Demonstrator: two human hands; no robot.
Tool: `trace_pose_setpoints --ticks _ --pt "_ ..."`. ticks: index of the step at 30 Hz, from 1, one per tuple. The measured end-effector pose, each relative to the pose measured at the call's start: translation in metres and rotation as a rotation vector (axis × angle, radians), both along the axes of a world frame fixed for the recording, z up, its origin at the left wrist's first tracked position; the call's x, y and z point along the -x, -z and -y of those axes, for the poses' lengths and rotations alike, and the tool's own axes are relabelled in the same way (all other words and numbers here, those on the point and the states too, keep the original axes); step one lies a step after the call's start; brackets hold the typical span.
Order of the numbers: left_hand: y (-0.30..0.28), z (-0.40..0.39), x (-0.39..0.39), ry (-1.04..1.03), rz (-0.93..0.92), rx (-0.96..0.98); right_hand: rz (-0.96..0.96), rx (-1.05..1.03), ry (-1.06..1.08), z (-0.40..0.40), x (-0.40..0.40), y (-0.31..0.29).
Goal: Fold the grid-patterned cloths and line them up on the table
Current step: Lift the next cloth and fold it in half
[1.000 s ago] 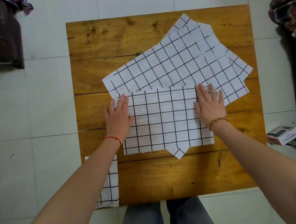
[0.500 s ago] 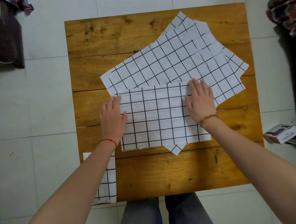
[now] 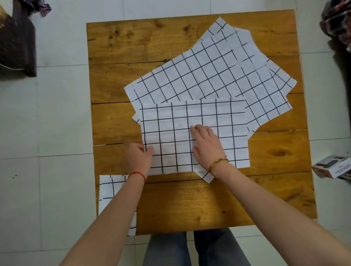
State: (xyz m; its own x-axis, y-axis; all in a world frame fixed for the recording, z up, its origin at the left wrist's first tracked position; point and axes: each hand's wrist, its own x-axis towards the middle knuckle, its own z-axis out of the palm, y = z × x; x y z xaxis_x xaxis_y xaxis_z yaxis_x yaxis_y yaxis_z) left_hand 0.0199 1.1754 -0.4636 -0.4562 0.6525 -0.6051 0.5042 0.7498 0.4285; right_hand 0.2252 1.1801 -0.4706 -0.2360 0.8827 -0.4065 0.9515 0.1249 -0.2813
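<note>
Hands first: my left hand (image 3: 139,157) pinches the left edge of the half-folded white cloth with a black grid (image 3: 194,135), thumb on top, while my right hand (image 3: 207,146) lies flat with fingers spread near its middle. That cloth sits mid-counter on the brown wooden plank counter (image 3: 220,203), overlapping a slanted pile of unfolded grid cloths (image 3: 211,71) behind it (a corner pokes out below my right wrist). One small folded grid cloth (image 3: 109,192) lies at the counter's near-left corner, under my left forearm.
</note>
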Motion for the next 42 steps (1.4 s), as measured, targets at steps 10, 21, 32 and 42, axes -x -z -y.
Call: trace_pose_setpoints --ticks 10,21,32,42 --pt "-0.006 0.003 -0.001 -0.212 0.164 -0.045 -0.053 0.021 -0.009 -0.002 -0.009 0.004" --pt "-0.023 0.008 0.007 -0.054 0.304 -0.122 0.075 -0.070 -0.055 0.002 -0.012 -0.001" --pt "-0.069 0.008 -0.003 0.255 0.394 -0.292 0.124 -0.057 -0.030 0.001 0.017 0.005" --pt "-0.077 -0.012 -0.055 0.524 0.462 -0.327 -0.084 0.051 0.056 -0.007 0.009 0.004"
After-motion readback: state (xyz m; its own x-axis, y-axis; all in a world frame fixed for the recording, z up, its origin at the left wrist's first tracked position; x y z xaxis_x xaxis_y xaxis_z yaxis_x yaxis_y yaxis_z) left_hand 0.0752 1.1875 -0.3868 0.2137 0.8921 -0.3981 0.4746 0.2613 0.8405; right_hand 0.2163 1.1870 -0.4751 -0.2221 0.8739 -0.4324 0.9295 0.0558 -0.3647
